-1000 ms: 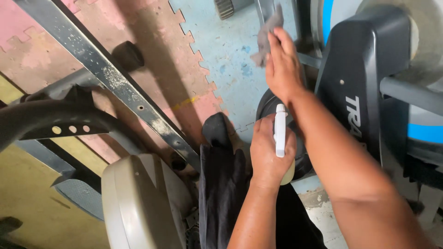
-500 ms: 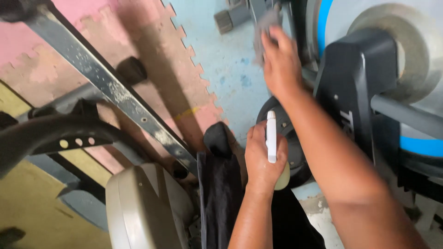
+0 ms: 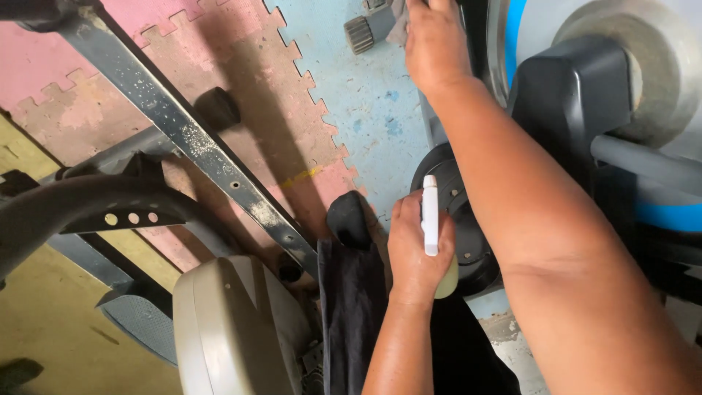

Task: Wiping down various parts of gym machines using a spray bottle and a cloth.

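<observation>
The exercise machine (image 3: 570, 110), black moulded plastic around a pale round flywheel with a blue band, fills the right side over foam puzzle mats (image 3: 241, 66) in faded pink and blue. The right hand (image 3: 436, 40) reaches farthest up, fingers curled onto a grey cloth (image 3: 399, 22) pressed against the frame. Nearer the body, the left hand (image 3: 415, 252) wraps closed around a spray bottle (image 3: 430, 216), its white head lying lengthwise, pointing up the frame toward the cloth.

The left hand (image 3: 415, 252) with the spray bottle (image 3: 431, 219) is below the right hand (image 3: 436, 40). The seat (image 3: 234, 329) sits left of both.
</observation>
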